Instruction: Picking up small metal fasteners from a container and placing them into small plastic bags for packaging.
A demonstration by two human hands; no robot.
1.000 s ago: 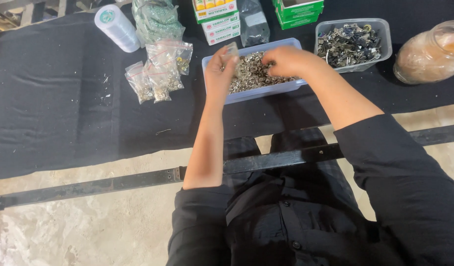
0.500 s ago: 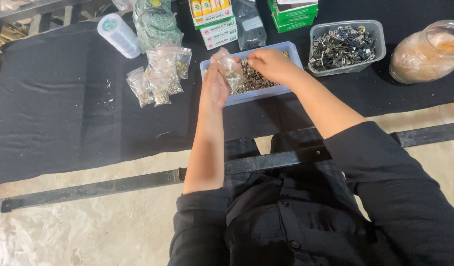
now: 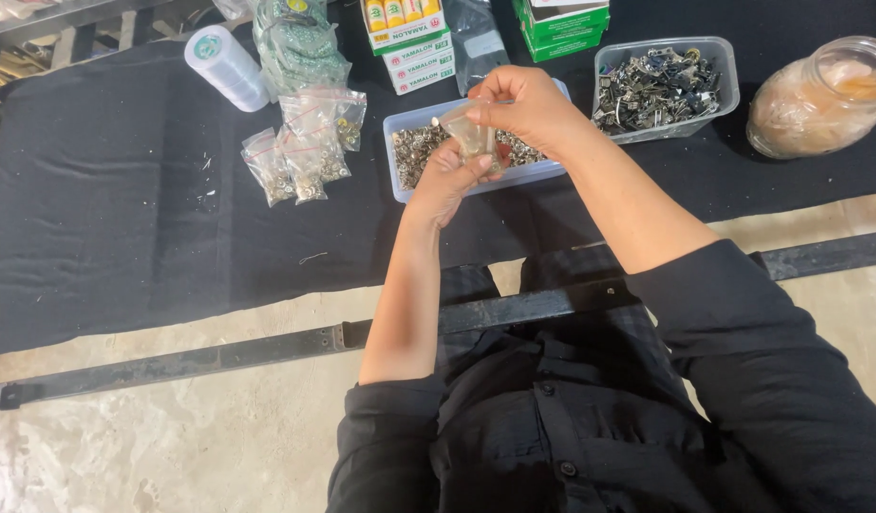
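Observation:
My left hand (image 3: 444, 180) and my right hand (image 3: 525, 106) are raised just above a clear plastic tray (image 3: 402, 122) of small silver metal parts. Between them is a small clear plastic bag (image 3: 470, 139). The left hand grips its lower part, and the right hand's fingertips pinch its top edge. To the left of the tray, several filled small bags (image 3: 305, 150) lie in a pile on the black cloth (image 3: 124, 218).
A second clear tray (image 3: 725, 59) of darker metal parts stands at the right, with a glass jar (image 3: 816, 95) beyond it. A white thread spool (image 3: 227, 66), a green-beaded bag (image 3: 295, 43) and small boxes (image 3: 405, 33) line the back. A dark metal bar (image 3: 219, 353) crosses near my lap.
Both hands have come up out of the tray of silver parts. They now hold a small clear bag between them above the tray.

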